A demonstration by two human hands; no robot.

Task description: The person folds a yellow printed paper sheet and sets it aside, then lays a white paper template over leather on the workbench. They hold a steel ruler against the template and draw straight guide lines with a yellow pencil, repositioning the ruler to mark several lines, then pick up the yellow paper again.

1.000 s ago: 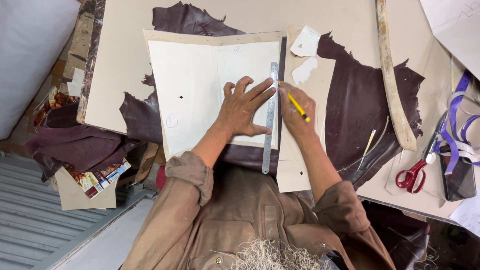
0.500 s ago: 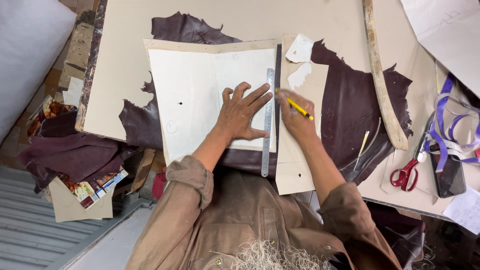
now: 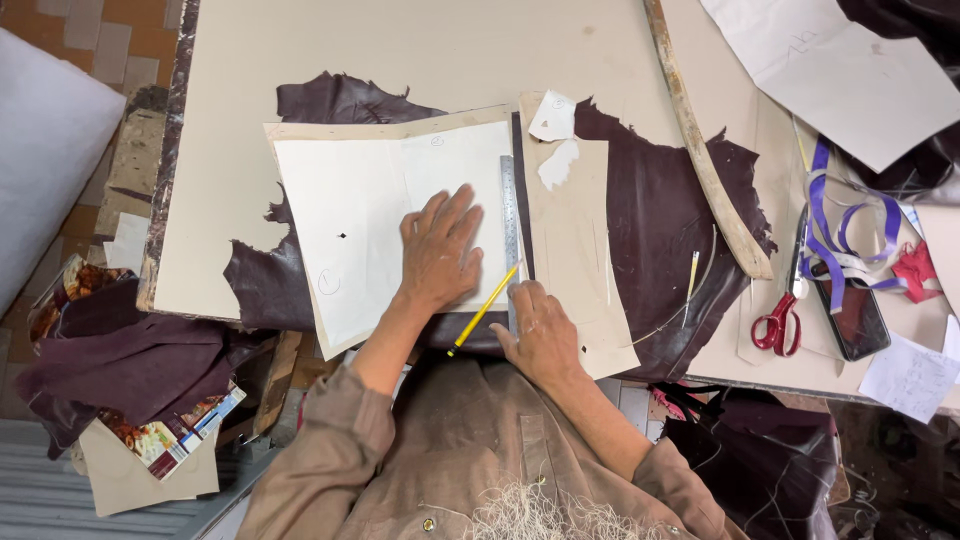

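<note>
My left hand lies flat, fingers spread, on a white paper pattern that rests on tan card over a dark purple leather hide. A steel ruler stands along the pattern's right edge, next to my fingertips. My right hand rests at the near end of the ruler and holds a yellow pencil that slants down to the left. A second tan card piece lies right of the ruler.
A long curved wooden stick crosses the hide at the right. Red-handled scissors, a dark phone, purple ribbon and paper sheets lie further right. Leather scraps hang below the table's left edge.
My right hand has slid down the ruler toward me, and the pencil now slants down-left instead of pointing across the card. The left hand stays pressed on the pattern.
</note>
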